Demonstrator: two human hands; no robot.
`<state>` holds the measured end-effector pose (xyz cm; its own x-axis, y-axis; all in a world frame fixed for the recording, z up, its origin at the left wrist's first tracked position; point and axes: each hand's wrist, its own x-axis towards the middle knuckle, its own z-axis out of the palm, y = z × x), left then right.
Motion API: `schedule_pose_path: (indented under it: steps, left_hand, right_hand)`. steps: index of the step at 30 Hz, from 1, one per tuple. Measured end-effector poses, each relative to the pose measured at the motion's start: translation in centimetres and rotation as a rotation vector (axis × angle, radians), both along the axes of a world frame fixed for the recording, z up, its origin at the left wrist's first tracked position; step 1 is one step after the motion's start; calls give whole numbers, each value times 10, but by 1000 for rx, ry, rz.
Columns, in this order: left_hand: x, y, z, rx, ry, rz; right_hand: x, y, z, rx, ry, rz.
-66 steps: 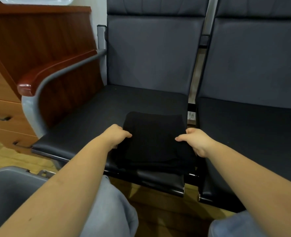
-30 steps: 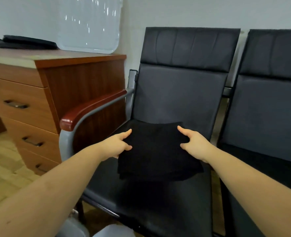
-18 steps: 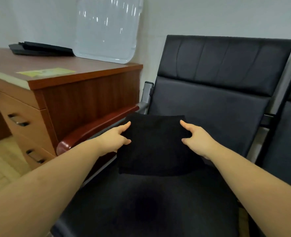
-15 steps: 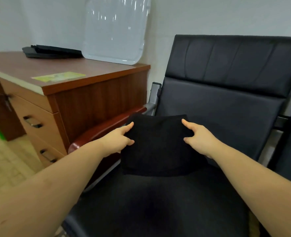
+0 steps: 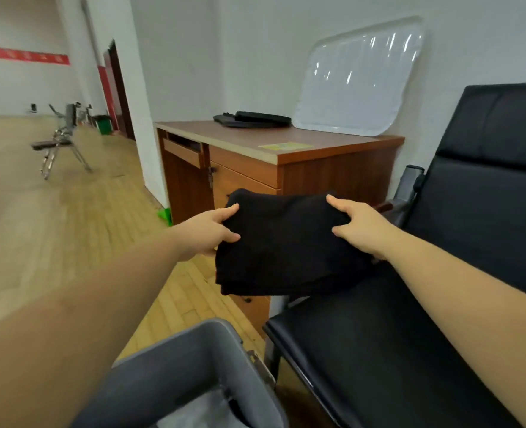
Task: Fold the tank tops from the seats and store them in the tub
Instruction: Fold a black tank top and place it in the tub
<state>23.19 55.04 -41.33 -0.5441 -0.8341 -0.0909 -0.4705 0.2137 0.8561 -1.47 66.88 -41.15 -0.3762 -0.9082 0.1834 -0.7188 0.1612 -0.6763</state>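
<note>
Both hands, left point(image 5: 207, 233) and right point(image 5: 359, 228), pinched the folded black tank top point(image 5: 286, 245) at opposite side edges, keeping folds flat above the grey plastic tub point(image 5: 175, 362).

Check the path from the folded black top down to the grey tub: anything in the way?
Nothing visible blocks it. The left hand and right hand hold the folded black top in the air; the tub sits open below, with only bare floor between.
</note>
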Motion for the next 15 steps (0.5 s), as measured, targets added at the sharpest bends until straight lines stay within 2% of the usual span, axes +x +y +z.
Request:
schedule_pose_path:
  steps: [7, 15]
  left_hand:
    - [145, 27, 13, -8, -59, 185]
    - [259, 75, -4, 7, -109, 310]
  right_hand:
    - [129, -18, 0, -13, -15, 162]
    - [240, -13, -25, 4, 4, 281]
